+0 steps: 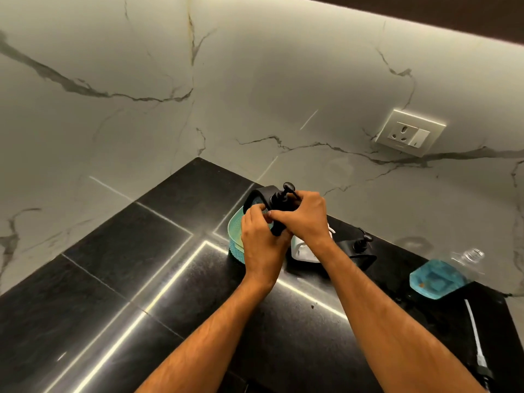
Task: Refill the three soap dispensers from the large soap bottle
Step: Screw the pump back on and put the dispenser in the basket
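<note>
Black polished stone countertop (175,279) carries everything, and you are working near its back edge, by the marble wall (255,95). Your left hand (261,239) curls round the body of the dark pump-top soap dispenser (279,207), steadying it, while your right hand (304,215) wraps over its collar just below the pump head, which looks like the grip for unscrewing the top so it can be filled. You hold that dispenser over the turquoise plastic basket (235,231), which sits near the back edge. Just to the right a second black pump dispenser (361,248) stands on the counter, with a white container (304,251) (mostly hidden by your right wrist) between it and the basket. The large clear bottle of blue soap (438,279) lies tilted toward the counter's right end, its clear neck (469,258) pointing at the wall and apparently uncapped, so watch for spills. A white tube (475,336) lies at the right edge. I cannot make out a third dispenser. Open counter spreads toward the left and front edges, good room for setting the pump down.
</note>
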Tool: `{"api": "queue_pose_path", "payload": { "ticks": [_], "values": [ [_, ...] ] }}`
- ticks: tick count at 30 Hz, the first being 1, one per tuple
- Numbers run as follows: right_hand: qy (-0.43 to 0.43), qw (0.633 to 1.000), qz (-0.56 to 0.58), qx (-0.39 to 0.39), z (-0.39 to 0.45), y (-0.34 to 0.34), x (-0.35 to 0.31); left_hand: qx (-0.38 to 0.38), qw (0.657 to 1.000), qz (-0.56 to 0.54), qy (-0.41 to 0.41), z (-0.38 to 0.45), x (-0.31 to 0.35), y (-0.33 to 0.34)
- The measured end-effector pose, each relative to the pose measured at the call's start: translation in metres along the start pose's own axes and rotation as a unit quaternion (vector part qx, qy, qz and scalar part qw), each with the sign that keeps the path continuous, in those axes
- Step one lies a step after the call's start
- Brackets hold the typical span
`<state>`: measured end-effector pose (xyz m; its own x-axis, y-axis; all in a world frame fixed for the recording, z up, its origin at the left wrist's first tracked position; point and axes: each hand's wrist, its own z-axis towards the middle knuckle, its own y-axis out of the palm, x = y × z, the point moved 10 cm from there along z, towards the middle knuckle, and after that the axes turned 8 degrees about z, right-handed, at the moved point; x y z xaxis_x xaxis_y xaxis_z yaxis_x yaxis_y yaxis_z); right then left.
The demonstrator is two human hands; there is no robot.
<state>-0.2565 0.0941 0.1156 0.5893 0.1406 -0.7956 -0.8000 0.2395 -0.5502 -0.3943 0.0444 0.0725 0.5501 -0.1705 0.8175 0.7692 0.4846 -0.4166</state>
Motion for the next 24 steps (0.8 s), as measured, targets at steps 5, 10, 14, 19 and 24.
{"api": "queue_pose_path", "payload": {
  "ticks": [5, 10, 14, 19, 24],
  "values": [
    [-0.022, 0.999, 0.002, -0.036, 0.015, 0.019, -0.002, 0.0, 1.0, -0.009, -0.022, 0.014, -0.025, -0.011],
    [-0.006, 0.998, -0.016, -0.055, 0.016, 0.041, 0.014, -0.061, 0.997, 0.014, -0.043, 0.022, -0.051, -0.006],
    [0.005, 0.995, -0.053, -0.08, 0.013, 0.058, 0.028, -0.122, 0.99, 0.059, -0.045, 0.019, -0.067, 0.011],
    [0.018, 0.992, -0.073, -0.105, 0.008, 0.076, 0.044, -0.148, 0.984, 0.086, -0.056, 0.01, -0.088, 0.032],
    [0.037, 0.991, -0.06, -0.115, 0.003, 0.088, 0.062, -0.147, 0.98, 0.119, -0.057, 0.004, -0.101, 0.039]
  ]
}}
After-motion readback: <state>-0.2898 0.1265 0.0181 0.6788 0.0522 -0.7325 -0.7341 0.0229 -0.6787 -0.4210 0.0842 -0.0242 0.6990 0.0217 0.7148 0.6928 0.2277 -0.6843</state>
